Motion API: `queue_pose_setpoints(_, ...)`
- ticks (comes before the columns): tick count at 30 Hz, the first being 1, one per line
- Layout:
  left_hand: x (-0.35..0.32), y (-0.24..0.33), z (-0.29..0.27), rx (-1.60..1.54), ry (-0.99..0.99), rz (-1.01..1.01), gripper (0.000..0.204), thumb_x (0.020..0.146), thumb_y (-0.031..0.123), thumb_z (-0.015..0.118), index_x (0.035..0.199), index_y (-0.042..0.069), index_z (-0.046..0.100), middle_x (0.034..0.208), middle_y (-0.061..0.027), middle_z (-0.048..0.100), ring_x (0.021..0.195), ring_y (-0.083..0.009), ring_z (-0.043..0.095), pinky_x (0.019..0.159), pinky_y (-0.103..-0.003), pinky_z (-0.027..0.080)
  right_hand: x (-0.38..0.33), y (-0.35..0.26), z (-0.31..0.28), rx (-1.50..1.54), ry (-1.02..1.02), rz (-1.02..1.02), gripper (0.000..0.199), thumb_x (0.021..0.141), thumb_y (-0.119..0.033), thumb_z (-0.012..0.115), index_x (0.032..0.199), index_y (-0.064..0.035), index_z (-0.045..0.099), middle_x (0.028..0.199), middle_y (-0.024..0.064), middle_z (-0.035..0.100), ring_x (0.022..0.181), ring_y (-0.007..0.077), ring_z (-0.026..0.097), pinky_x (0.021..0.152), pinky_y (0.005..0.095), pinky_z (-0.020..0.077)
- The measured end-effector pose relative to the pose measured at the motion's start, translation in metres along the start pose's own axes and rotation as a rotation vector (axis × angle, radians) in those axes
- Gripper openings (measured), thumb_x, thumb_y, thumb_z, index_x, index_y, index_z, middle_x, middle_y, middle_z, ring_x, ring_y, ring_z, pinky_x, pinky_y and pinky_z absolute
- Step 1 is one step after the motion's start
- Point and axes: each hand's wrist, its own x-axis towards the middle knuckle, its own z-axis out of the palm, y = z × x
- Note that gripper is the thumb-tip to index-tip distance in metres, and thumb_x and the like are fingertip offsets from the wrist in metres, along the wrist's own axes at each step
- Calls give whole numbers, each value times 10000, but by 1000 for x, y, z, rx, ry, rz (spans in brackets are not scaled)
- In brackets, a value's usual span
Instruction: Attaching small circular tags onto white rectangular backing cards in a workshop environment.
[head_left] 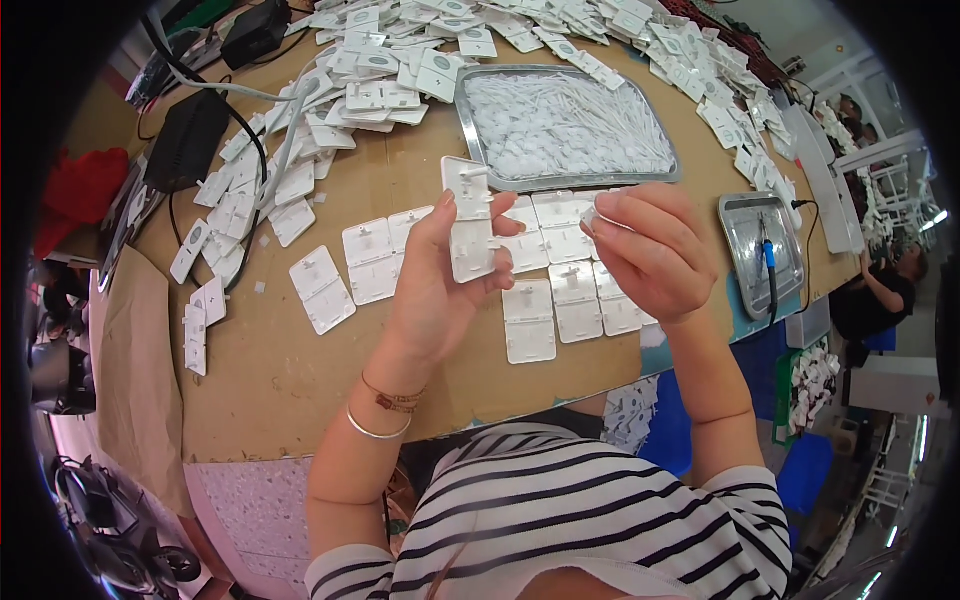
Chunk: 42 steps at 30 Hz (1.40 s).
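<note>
My left hand (435,275) grips a white plastic panel (466,205) by its edges, raised above the table with its ribbed inner side showing. To its right, my right hand (655,250) is closed in a pinch on a small, pale piece (588,218), too small to make out. The hands are apart. Under and around them lie several white panels in rows, among them a panel (529,320) in front and a panel (322,290) at the left. Behind them stands a metal tray (500,184) filled with small clear-white plastic parts.
A large heap of white panels (385,95) covers the back of the brown table (300,400). At right, a smaller metal tray (735,270) holds a blue-handled soldering iron (769,265). Black power boxes (187,140) and cables lie at left. A person (885,295) sits far right.
</note>
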Motion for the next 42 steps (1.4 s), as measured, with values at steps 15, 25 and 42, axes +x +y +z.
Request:
queue_pose_setpoints(15,-2,-3,5,108,-94,-90,518,964,452,290,1172,27,500,928,-112,620,675,-118,563,604,-253,453,12,-30,31,741,-70,1113,206,795,-29,624,992,7,576,810,59,616,745,109,579,703,263,484)
queue_pose_setpoints(25,-3,-4,5,369,-50,-95,576,963,482,260,1102,6,553,847,-97,640,592,-93,556,491,-217,417,24,-28,32,523,-200,1272,422,729,-48,724,1046,1,449,847,61,616,753,97,558,712,235,457)
queue_pose_setpoints(42,-3,-9,2,446,-127,77,434,950,331,419,917,-49,627,829,-81,650,687,-98,593,607,-231,462,23,-28,20,584,-278,1289,445,724,-55,745,1074,-1,475,889,64,592,771,82,573,684,206,487)
